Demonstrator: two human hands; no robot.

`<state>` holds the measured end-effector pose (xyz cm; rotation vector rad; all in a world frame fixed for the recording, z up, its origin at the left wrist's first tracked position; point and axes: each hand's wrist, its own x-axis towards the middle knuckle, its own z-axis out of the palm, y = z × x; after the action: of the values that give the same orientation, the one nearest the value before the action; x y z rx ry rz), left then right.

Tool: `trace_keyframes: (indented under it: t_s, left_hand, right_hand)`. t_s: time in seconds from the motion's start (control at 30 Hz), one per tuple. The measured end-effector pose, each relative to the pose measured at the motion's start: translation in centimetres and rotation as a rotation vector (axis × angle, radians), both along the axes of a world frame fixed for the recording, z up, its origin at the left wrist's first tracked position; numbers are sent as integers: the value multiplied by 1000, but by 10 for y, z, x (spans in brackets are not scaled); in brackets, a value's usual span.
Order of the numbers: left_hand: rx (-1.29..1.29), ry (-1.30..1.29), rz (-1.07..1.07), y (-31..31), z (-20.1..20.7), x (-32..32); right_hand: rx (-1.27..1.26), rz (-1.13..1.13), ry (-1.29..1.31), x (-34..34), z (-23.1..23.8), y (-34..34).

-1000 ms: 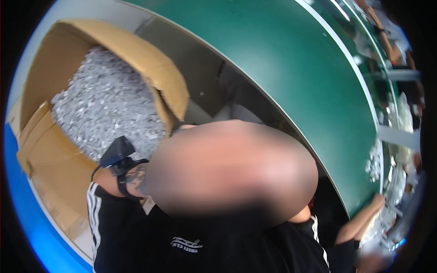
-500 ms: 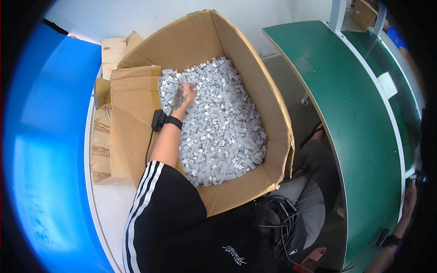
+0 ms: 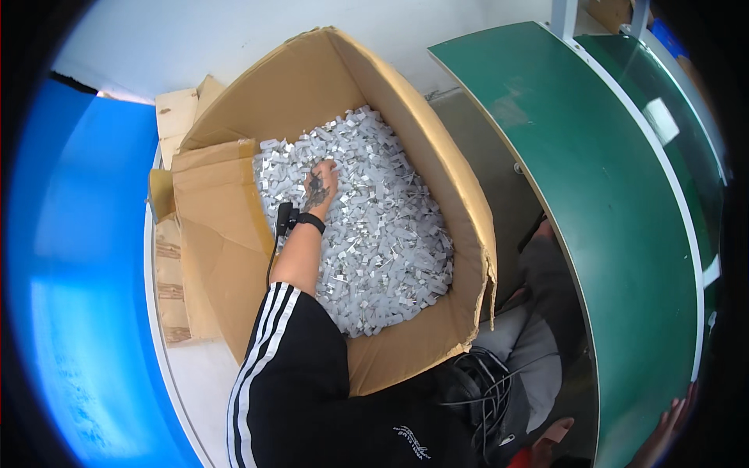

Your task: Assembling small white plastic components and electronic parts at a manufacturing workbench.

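My left hand [image 3: 321,186], with a tattooed back and a black band at the wrist, reaches into a large cardboard box [image 3: 460,179]. Its fingers are curled down against a heap of small grey-white plastic pieces with shiny metal parts [image 3: 382,249]. The fingertips are partly hidden, so what they hold cannot be made out. At the lower right, my right hand [image 3: 663,430] lies near the rim of the green table with its fingers stretched out and apart; nothing shows in it.
A green-topped table [image 3: 593,203] curves along the right side. To the left stands a bright blue panel [image 3: 86,257], with wooden boards [image 3: 170,285] beside the box. A folded cardboard flap [image 3: 214,195] covers the box's left part. Black cables [image 3: 488,390] lie bundled below the box.
The view has shifted a little. My left hand remains at the pieces, its back now turned more upward. My right hand has moved lower along the table's edge.
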<state>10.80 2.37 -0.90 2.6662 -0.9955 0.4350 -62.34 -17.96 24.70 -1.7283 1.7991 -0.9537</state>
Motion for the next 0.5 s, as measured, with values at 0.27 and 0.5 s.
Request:
trace_keyframes:
  t_s: [0.27, 0.5]
  left_hand:
    - [-191, 159, -72, 9, 26, 2]
    - [-1281, 1343, -403, -37, 141, -113]
  right_hand:
    - [-54, 310, -626, 46, -45, 80]
    - [195, 651, -736, 115, -51, 86]
